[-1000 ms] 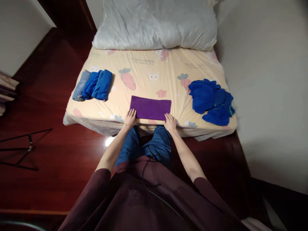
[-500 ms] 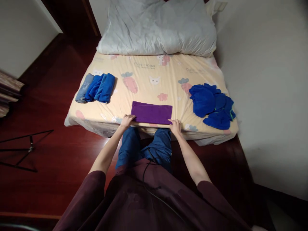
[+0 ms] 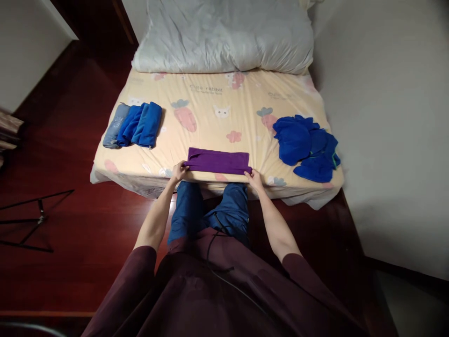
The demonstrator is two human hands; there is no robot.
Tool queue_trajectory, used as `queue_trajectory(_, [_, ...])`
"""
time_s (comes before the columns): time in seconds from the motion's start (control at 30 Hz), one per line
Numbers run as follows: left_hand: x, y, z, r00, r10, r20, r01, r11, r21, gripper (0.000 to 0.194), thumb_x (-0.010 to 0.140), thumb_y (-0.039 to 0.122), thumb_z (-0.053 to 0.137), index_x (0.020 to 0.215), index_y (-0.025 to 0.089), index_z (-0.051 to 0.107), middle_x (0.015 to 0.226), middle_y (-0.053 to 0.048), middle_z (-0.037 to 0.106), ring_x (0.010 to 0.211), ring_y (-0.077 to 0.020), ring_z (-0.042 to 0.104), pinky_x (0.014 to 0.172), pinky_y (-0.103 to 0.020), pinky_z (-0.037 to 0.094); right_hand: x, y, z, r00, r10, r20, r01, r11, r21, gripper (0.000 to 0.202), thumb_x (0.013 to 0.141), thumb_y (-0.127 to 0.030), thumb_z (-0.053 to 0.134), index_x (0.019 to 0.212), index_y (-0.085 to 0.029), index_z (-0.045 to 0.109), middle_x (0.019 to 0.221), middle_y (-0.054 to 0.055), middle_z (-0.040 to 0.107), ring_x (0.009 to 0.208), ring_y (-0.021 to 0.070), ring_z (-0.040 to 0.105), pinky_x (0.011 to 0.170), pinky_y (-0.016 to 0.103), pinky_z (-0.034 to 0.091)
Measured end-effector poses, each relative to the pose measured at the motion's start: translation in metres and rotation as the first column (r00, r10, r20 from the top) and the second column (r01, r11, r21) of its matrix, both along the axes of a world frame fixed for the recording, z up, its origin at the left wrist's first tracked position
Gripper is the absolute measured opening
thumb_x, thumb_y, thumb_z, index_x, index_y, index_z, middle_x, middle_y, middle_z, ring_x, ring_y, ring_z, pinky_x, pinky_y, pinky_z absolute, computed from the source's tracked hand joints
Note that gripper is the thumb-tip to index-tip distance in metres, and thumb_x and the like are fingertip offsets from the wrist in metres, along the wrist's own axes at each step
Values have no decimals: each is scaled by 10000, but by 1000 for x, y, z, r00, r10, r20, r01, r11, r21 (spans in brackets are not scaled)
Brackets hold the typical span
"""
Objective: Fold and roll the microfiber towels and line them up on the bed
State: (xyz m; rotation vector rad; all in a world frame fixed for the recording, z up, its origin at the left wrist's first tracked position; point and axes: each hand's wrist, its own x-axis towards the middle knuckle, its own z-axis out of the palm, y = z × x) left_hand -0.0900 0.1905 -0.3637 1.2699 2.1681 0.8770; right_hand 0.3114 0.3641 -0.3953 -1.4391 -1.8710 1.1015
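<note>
A purple cloth [image 3: 219, 161] lies near the front edge of the bed, its near edge turned up into a narrow band. My left hand [image 3: 180, 172] pinches the near left corner of it, and my right hand [image 3: 253, 178] grips the near right corner. Several rolled or folded cloths, one grey-blue [image 3: 117, 126] and the others blue [image 3: 149, 125], lie side by side at the left of the bed. On the right is a loose heap of crumpled blue cloths [image 3: 294, 140].
The bed [image 3: 210, 112] has a yellow sheet with carrot prints. A pale grey quilt [image 3: 224, 37] is bunched at its far end. Black tripod-like legs [image 3: 40, 217] stand on the red floor at the left. A wall rises along the right side.
The purple cloth's near edge has been lifted and turned over away from me, so the cloth looks narrower. Both hands still hold its near corners. The view has shifted slightly.
</note>
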Motion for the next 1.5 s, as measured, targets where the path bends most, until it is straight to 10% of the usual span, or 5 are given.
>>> queue_trajectory(0.17, [-9,0,3,999,-19,-31,16,997,-79,131,859,300,571,926,221,651,881,-67,725,863,-247,674,848,-368,536,5,2,0,998,39,47,-41,998,36,487,840,-654,592,667,-283,329,585,-82,300,586,137,316,599,284,397])
queue_trajectory(0.67, [-7,7,-1,997,47,-61,-55,990,-127,75,886,249,572,922,209,624,978,-131,750,1019,-317,704,938,-416,519,0,3,5,994,12,105,-21,996,81,424,901,-642,574,783,-236,610,709,61,656,829,280,666,798,393,550])
queue_trajectory(0.97, [16,4,12,982,81,-168,-87,996,-27,446,908,241,560,1346,156,546,1268,-186,671,1190,-303,651,1054,-450,508,1,-12,9,990,-117,85,87,953,291,502,893,-433,621,1320,-170,592,1149,142,699,1085,287,647,1009,462,524])
queue_trajectory(1.27, [31,-16,28,786,-374,-492,389,918,-77,602,959,220,494,1550,118,446,1691,-139,315,1585,-276,251,1291,-466,252,5,-29,36,876,179,448,-390,809,439,537,980,-312,562,1501,-187,531,1593,123,486,1448,299,437,1207,493,339])
queue_trajectory(1.5, [39,1,13,773,-393,-498,345,919,-190,679,888,97,438,1566,49,427,1654,-197,360,1570,-329,292,1298,-526,206,-15,-16,25,776,232,586,-482,818,315,584,924,-128,503,1508,-118,533,1600,123,489,1490,291,411,1221,487,315])
